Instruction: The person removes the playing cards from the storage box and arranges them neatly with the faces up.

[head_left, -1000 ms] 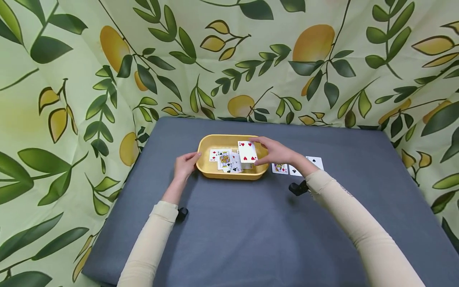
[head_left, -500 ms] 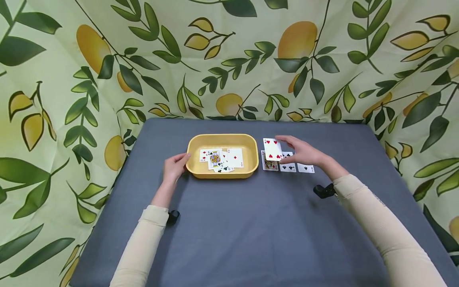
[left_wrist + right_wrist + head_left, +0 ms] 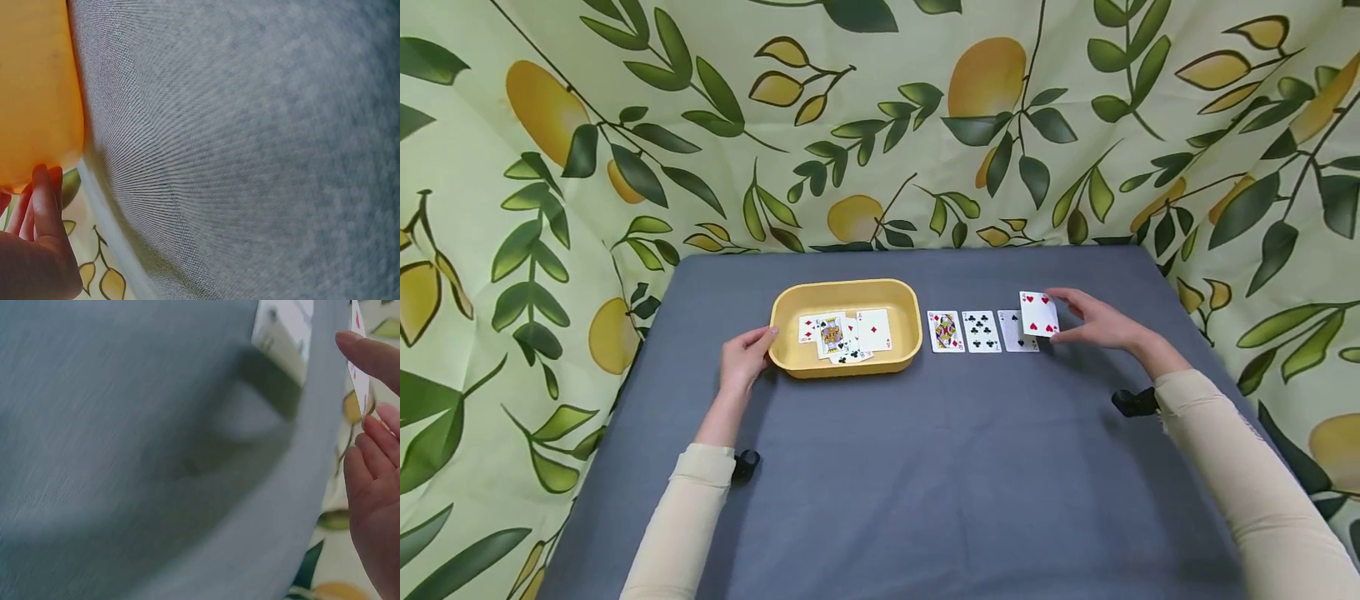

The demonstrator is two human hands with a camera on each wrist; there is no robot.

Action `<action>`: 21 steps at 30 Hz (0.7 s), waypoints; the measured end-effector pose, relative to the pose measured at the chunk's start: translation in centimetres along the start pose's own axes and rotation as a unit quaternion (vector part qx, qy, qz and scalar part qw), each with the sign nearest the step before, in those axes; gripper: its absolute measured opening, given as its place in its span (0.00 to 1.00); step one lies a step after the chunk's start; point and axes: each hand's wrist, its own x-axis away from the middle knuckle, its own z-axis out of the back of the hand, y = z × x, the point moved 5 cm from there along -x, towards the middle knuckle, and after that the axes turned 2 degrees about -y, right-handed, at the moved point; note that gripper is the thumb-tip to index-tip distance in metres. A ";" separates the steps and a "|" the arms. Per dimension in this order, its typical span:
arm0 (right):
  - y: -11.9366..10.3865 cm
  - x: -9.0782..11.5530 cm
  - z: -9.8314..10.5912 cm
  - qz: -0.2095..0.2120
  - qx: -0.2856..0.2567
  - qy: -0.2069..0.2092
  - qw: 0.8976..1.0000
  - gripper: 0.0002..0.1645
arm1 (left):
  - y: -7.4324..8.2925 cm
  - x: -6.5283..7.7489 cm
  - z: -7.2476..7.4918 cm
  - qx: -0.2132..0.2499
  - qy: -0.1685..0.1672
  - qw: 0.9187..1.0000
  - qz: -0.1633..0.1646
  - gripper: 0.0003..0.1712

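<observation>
My right hand (image 3: 1099,322) pinches a four of hearts (image 3: 1040,313) between thumb and fingers, above the right end of a row of cards. Seen edge-on, the same card (image 3: 358,372) shows in the right wrist view. It partly overlaps a spade card (image 3: 1011,332) on the table. Left of that lie a card with several clubs (image 3: 981,332) and a face-up diamond face card (image 3: 946,332). My left hand (image 3: 745,358) grips the left end of a yellow tray (image 3: 847,368). In the left wrist view, fingers (image 3: 45,200) press against the tray's wall (image 3: 37,94).
Inside the tray lie several overlapping cards, with an ace of diamonds (image 3: 874,330) at the right and a king (image 3: 831,335) near the middle. The grey-covered table (image 3: 925,467) meets a leaf-and-fruit patterned cloth (image 3: 880,108) behind and at both sides.
My right hand has carried the four of hearts from over the tray to the right, past the first cards of the row. My left hand keeps its hold on the tray. The head view has shifted right.
</observation>
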 end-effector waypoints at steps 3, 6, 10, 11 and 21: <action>1.7 0.8 0.5 -0.009 0.006 -0.002 1.000 0.50 | -0.1 0.1 0.0 -0.005 0.003 1.000 0.004 0.27; 3.1 1.6 0.8 -0.018 0.011 -0.004 1.000 0.49 | -0.1 0.1 -0.1 -0.004 0.003 1.000 0.005 0.27; 4.0 1.6 0.6 -0.025 0.016 -0.007 1.000 0.48 | -0.1 0.1 0.2 -0.006 0.006 1.000 0.005 0.27; 4.1 1.6 0.5 -0.024 0.016 -0.007 1.000 0.48 | -0.1 0.1 0.2 -0.007 0.006 1.000 0.004 0.27; 5.1 0.6 -0.1 -0.006 0.030 -0.027 0.999 0.47 | 0.0 0.2 0.0 -0.006 0.004 1.000 0.009 0.27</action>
